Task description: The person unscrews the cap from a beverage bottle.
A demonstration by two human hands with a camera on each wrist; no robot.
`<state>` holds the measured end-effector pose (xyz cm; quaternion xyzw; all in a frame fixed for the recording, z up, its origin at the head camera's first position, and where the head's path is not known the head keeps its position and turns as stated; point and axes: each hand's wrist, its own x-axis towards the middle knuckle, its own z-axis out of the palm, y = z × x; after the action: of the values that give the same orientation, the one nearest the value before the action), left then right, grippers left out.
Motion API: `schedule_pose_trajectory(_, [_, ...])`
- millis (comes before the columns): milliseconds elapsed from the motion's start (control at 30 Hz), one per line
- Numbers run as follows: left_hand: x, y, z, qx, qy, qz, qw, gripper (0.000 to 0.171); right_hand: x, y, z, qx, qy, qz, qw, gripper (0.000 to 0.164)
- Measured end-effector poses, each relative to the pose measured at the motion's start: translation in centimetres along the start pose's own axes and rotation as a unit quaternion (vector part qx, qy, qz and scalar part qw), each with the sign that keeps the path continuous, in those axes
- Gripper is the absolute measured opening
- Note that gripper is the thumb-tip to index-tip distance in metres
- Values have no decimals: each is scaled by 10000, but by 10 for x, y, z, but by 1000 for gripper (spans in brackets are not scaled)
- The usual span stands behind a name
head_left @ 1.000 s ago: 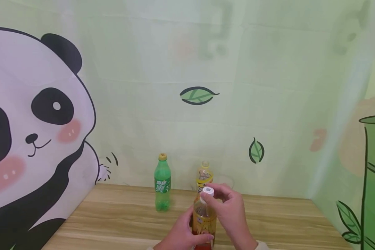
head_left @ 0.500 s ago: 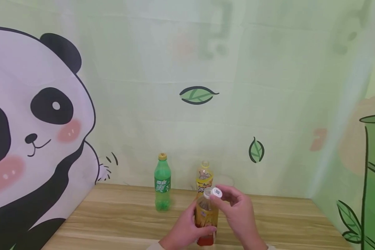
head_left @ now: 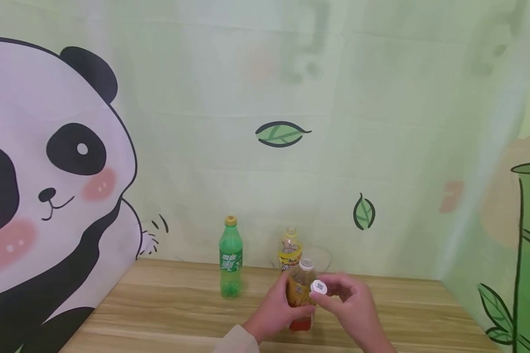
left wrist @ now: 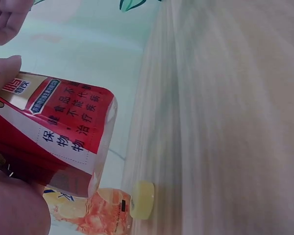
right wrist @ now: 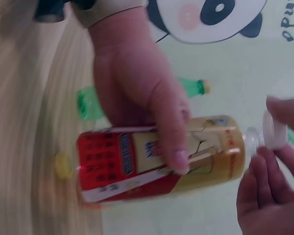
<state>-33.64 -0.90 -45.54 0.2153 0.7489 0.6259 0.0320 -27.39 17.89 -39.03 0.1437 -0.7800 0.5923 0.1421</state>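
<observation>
My left hand [head_left: 275,310] grips a drink bottle [head_left: 299,284] round its red and gold label. The bottle's open neck [head_left: 306,264] shows without a cap. In the left wrist view, the base of the bottle [left wrist: 100,147] stands apart from the wooden surface. Between thumb and fingers, my right hand [head_left: 355,305] pinches a white bottle cap [head_left: 319,287], just right of the bottle. Seen from the right wrist, that cap [right wrist: 274,130] is off the neck and close to it.
A green bottle [head_left: 231,260] with a yellow cap stands at the back left of the wooden table [head_left: 181,294]. Behind the held bottle is a capless yellow-labelled bottle [head_left: 290,250]. A loose yellow cap [left wrist: 142,199] lies near it. A panda-printed cloth [head_left: 203,147] hangs behind.
The white cap has come off the bottle and moved right and down with my right hand. My left hand has carried the bottle to the right and farther from me.
</observation>
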Motion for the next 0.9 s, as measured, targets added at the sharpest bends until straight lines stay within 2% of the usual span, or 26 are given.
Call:
schedule_pose_trajectory(167, [12, 2, 7, 342, 79, 169, 9992, 85, -2, 17, -11, -208, -639, -261, 9974, 27])
schedule_pose_trajectory(367, [27, 7, 20, 816, 177, 422, 9956, 77, -3, 37, -23, -320, -1450, -417, 9880, 23])
schedule_pose_trajectory(467, [37, 8, 29, 911, 169, 542, 9942, 74, -4, 48, -30, -286, -1803, -366, 9825, 25])
schedule_pose_trajectory(533, [42, 9, 34, 938, 169, 473, 9943, 71, -3, 55, -33, -286, -1983, -253, 9794, 27])
schedule_pose_trajectory(733, [57, 10, 44, 921, 282, 12, 9954, 72, 4, 74, -46, -633, -2090, 190, 9757, 28])
schedule_pose_trajectory(900, [73, 7, 55, 1002, 373, -183, 9941, 76, 6, 85, -56, -922, -1981, 287, 9754, 27])
